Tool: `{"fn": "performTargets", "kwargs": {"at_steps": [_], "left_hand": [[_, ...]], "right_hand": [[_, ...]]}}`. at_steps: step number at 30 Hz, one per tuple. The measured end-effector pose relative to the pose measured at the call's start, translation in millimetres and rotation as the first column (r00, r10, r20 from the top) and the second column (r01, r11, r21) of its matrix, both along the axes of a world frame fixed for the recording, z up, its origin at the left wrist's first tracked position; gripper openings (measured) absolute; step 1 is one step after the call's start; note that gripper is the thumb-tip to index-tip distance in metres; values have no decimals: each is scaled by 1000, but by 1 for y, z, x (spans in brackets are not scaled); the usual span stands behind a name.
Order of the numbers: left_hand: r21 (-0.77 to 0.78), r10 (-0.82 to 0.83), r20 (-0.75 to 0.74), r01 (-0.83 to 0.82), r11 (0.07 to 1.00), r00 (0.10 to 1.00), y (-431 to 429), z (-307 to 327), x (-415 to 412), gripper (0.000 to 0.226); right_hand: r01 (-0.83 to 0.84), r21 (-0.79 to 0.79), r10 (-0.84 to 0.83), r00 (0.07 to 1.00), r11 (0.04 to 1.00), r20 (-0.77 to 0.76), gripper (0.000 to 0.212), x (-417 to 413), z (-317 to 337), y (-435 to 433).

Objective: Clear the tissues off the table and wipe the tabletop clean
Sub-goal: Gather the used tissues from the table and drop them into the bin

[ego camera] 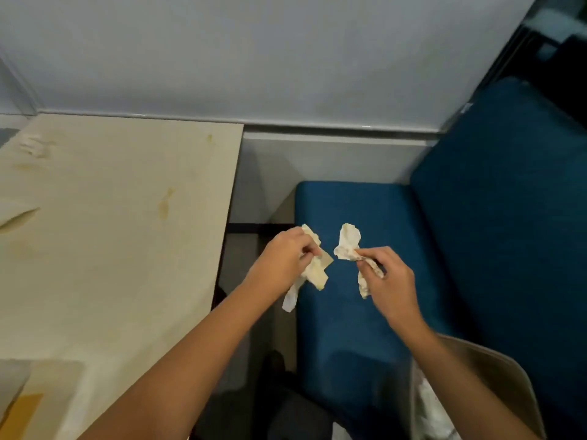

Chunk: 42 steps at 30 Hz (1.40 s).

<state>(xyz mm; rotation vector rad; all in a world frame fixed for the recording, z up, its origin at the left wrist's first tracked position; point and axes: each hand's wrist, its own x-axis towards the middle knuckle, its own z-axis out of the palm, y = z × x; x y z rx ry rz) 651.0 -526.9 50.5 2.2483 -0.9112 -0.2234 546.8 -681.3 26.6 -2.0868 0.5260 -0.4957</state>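
Both forearms come in from the bottom edge and end just right of the tabletop (111,233), off its right edge. The left hand (286,255) holds the first tissue (314,271), crumpled and stained yellow. Its fingers (306,250) are curled and clamped on the tissue's middle, and a loose end hangs below the hand. The right hand (389,281), further right of the tabletop, pinches the second tissue (347,241). Its fingers (368,254) are closed on it, with one end standing up and the other trailing under the palm. The two tissues are near each other but apart.

Both are held above a blue seat (365,211) right of the tabletop, with a blue backrest (508,201) beyond it. The tabletop itself is pale and carries yellowish stains (163,206). A blurred pale crumpled thing (35,146) lies near its far left corner. Right of the tabletop, at the bottom edge, a tan container (495,376) holds something white.
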Motion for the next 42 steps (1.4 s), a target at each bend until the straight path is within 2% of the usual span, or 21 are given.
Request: {"fn": "performTargets", "kwargs": {"at_steps": [3, 6, 11, 15, 18, 20, 25, 28, 29, 31, 32, 33, 42], "left_hand": [[-81, -87, -77, 81, 993, 993, -42, -10, -32, 13], [-146, -177, -167, 153, 977, 970, -86, -20, -66, 13], [-250, -298, -303, 226, 941, 905, -134, -31, -124, 12], [-272, -356, -362, 268, 924, 861, -155, -43, -160, 11], [-260, -372, -383, 288, 922, 845, -164, -59, -173, 11], [-251, -371, -395, 290, 924, 840, -169, -71, -178, 10], [-165, -406, -345, 372, 914, 846, -181, -107, -192, 10], [0, -442, -375, 477, 879, 815, -186, -127, -203, 16], [121, -475, -376, 550, 826, 795, -186, -132, -207, 20], [362, -566, -334, 657, 662, 754, -182, -137, -212, 28], [421, -592, -313, 667, 614, 743, -180, -137, -213, 32], [438, -599, -298, 664, 606, 743, -178, -135, -213, 33], [175, -449, -189, 480, 860, 874, -155, -86, -158, 30]], "right_hand": [[172, -35, -174, 983, 984, -60, 15, -59, -13, -35], [349, -98, -359, 926, 932, -117, 14, -120, -30, -64], [474, -175, -505, 819, 863, -272, 16, -193, -61, -82], [515, -142, -518, 726, 845, -453, 21, -220, -90, -88], [505, -18, -409, 678, 863, -610, 27, -226, -110, -92], [487, 37, -347, 670, 872, -656, 31, -228, -119, -94], [564, 92, -423, 708, 821, -566, 31, -235, -107, -98], [622, 111, -492, 705, 775, -510, 30, -243, -99, -100], [634, 114, -510, 705, 765, -493, 29, -245, -97, -99], [635, 120, -527, 719, 763, -453, 27, -247, -91, -96], [631, 122, -529, 727, 766, -437, 26, -247, -87, -95], [623, 119, -530, 738, 773, -417, 25, -245, -85, -94], [434, -10, -417, 858, 901, -300, 21, -182, -44, -86]]}}
